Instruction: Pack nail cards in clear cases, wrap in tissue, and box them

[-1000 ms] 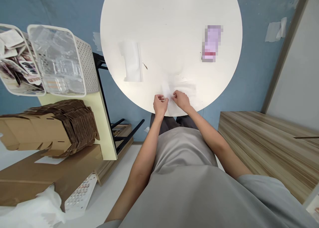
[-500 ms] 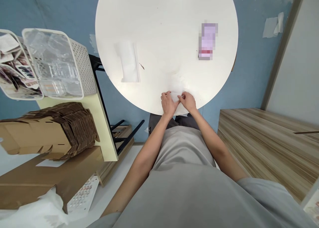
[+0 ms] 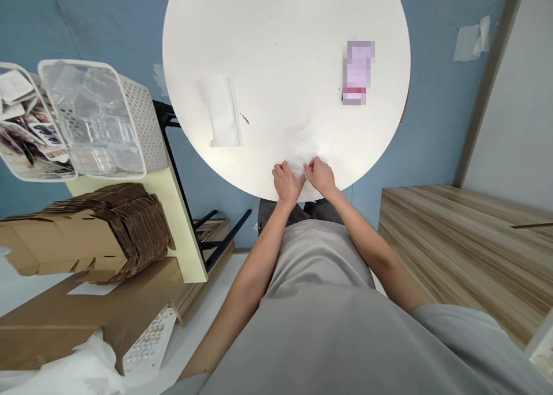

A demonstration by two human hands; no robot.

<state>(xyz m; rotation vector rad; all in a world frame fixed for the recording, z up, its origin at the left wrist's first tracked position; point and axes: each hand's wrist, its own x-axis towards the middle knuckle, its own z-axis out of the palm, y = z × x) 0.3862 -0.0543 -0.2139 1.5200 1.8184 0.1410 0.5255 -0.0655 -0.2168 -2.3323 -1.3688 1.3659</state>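
Observation:
A thin, pale, see-through sheet (image 3: pixel 297 163), perhaps plastic film, lies on the white round table (image 3: pixel 276 84) near its front edge. It almost blends into the tabletop, so its outline is hard to make out. My left hand (image 3: pixel 287 185) rests at the sheet's near left side, fingers apart and thumb pointing toward the other hand. Close beside it on the right, my right hand (image 3: pixel 320 175) has thumb and index finger pinched together at the sheet. The thumbs are nearly touching.
A folded white sheet (image 3: pixel 224 113) lies on the table's left part, and a pixelated purple object (image 3: pixel 358 72) on the right. Leftward stand a white basket (image 3: pixel 144 124) of clear plastic boxes and stacked flat cardboard (image 3: pixel 138 228). A wood-grain cabinet (image 3: pixel 458 245) stands to the right.
My right hand has shifted slightly left, and my left hand slightly left and toward me. The sheet between them looks more wrinkled. The camera view has tilted a little.

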